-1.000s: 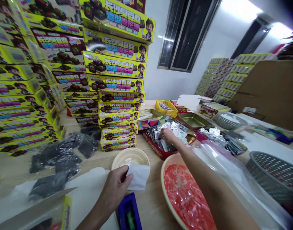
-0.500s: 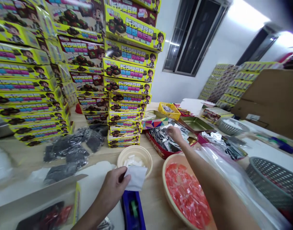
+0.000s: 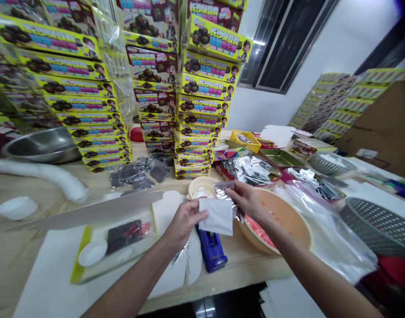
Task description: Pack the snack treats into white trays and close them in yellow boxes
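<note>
A: Up front, the left hand (image 3: 184,221) has thumb and fingers clamped on one edge of a white packet (image 3: 217,217)!
B: Looks light and limp to me; a gentle pinch at the corner should do.
A: Just beyond, the right hand (image 3: 247,201), fingers closed on a silvery sachet (image 3: 223,190), partly behind that packet!
B: Foil-like, so probably slick and floppy: pinch firmly near the edge.
A: Both are held over the table (image 3: 247,267), the cream bowl (image 3: 193,189) just past them.
B: And farther back, heaped silvery sachets (image 3: 247,170)!
</note>
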### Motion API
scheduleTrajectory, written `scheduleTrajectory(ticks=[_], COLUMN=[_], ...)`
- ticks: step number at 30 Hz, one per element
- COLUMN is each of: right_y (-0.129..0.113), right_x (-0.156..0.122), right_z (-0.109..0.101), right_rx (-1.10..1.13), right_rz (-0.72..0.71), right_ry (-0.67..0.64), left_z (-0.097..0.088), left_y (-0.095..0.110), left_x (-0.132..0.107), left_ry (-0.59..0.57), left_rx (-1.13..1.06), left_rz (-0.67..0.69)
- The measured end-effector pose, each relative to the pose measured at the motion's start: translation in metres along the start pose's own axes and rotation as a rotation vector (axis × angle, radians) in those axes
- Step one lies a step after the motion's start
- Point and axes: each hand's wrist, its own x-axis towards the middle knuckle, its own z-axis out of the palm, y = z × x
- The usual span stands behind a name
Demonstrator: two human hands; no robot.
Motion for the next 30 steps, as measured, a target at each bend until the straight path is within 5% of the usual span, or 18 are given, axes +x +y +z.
scheduleTrajectory(ticks=[4,9,12,15,19,22,26,30], right_y=[-0.029,-0.043,-0.047,-0.048,-0.028,0.003,0.03,0.027], right_x=[-0.039,-0.068,-0.077,-0.081,-0.085,-0.09,-0.095,-0.079], right_z=[0.042,0.079,0.099,0.109,0.091,0.06,0.028,0.027], right_rx=[-0.155,-0.17,-0.128,-0.143,-0.239,-0.435,-0.58,-0.4], right_rz=[-0.094,-0.071,-0.035,0.01,0.095,0.113,0.124,0.164], right_ry=[-0.125,-0.212,-0.283,-0.27,-0.023,0.197,0.308,0.288], left_z=[-0.003,-0.018,-0.04,-0.081,-0.149,-0.18,-0.181,-0.174], left_y=[-0.013,-0.03,-0.027,-0.009,0.018,0.023,0.012,0.005], left_x=[-0.023,-0.063,-0.086,-0.103,-0.111,-0.106,-0.099,-0.11], left_ry=[0.054,0.18,0.229,0.318,0.492,0.552,0.486,0.354], left_rx=[-0.088,0.062,0.171,0.321,0.689,1.02,1.283,1.721], left_rz=[-0.143,-0.056,-0.038,0.015,0.055,0.016,0.008,0.135])
